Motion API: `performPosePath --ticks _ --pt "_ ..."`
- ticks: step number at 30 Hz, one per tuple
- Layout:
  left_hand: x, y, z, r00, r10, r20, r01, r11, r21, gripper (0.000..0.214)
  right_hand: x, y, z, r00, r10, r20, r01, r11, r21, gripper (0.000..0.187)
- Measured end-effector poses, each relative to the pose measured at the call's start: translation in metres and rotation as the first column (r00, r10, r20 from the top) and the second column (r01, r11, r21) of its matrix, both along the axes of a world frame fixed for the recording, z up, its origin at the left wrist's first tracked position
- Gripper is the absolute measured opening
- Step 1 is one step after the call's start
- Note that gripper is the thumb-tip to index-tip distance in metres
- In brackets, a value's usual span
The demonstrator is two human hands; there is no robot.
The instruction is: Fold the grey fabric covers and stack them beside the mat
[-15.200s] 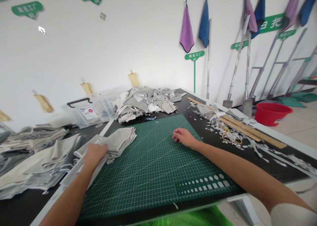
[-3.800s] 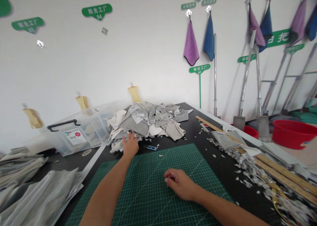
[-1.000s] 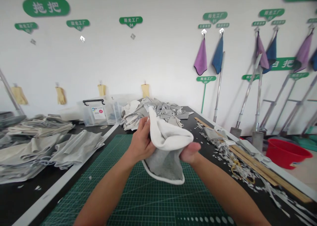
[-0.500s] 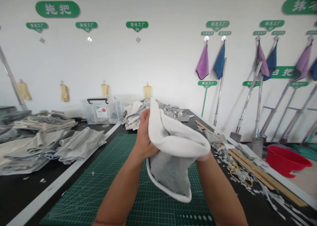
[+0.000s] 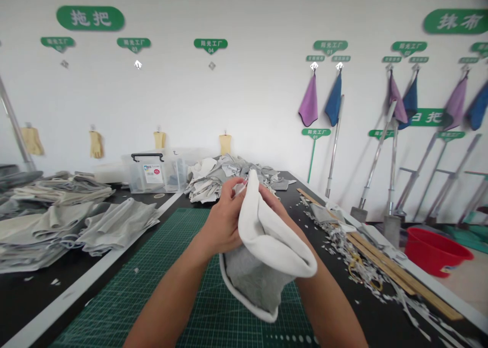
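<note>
White-walled workroom: green signs w/ Chinese text (image 5: 90,18) high up, purple cloth (image 5: 308,108) and blue cloth (image 5: 333,105) on hooks, more cloths further R, mop handles (image 5: 375,167) leaning on the wall, yellow gloves (image 5: 96,144) hung in a row. Red basin (image 5: 434,251) sits on the floor, far R.

Black worktable (image 5: 23,297) runs across the view, green cutting mat (image 5: 152,287) on it, near edge cut off by the frame. Far side: big heap of grey-white fabric scraps (image 5: 217,177), partly hidden behind the hands. Clear plastic box (image 5: 152,177) just L of heap, contents hard to make out. L side: stacks of folded grey fabric (image 5: 57,231). R side: wooden rulers (image 5: 381,254) and gold-coloured scissors (image 5: 356,269), half buried in loose trimmings (image 5: 335,241).

Both hands up close together over the mat, narrow grip on the top of a grey fabric piece (image 5: 259,282) w/ white lining folded back. L hand (image 5: 223,226) wraps its near side, fingers curled. R hand (image 5: 272,201) mostly hidden behind the white fold, only fingers show at top. Exact finger placement inside the fold can't be told. Lower end hangs over the mat; contact unclear.
</note>
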State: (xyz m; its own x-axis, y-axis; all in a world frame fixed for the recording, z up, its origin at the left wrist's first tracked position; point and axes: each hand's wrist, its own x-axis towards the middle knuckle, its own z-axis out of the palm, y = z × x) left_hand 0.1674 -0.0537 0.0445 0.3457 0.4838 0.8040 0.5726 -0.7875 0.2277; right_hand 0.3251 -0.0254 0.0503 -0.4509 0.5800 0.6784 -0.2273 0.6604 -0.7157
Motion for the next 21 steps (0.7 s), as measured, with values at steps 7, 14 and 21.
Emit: performPosePath --ticks 7,14,21 --pt "-0.007 0.01 0.001 0.982 0.188 -0.006 -0.187 0.981 0.059 0.071 0.015 0.021 -0.006 0.975 -0.199 0.101 0.189 0.976 0.107 0.023" --pt "-0.045 0.024 0.012 0.846 0.493 0.205 -0.515 0.854 0.075 0.073 0.078 0.043 0.0 0.633 -0.77 -0.078 0.772 0.621 0.136 0.03" --pt "-0.065 0.026 0.014 0.633 0.72 0.284 -0.753 0.658 0.011 0.072 0.108 0.047 0.0 0.328 -0.944 -0.016 0.931 0.321 0.175 0.033"
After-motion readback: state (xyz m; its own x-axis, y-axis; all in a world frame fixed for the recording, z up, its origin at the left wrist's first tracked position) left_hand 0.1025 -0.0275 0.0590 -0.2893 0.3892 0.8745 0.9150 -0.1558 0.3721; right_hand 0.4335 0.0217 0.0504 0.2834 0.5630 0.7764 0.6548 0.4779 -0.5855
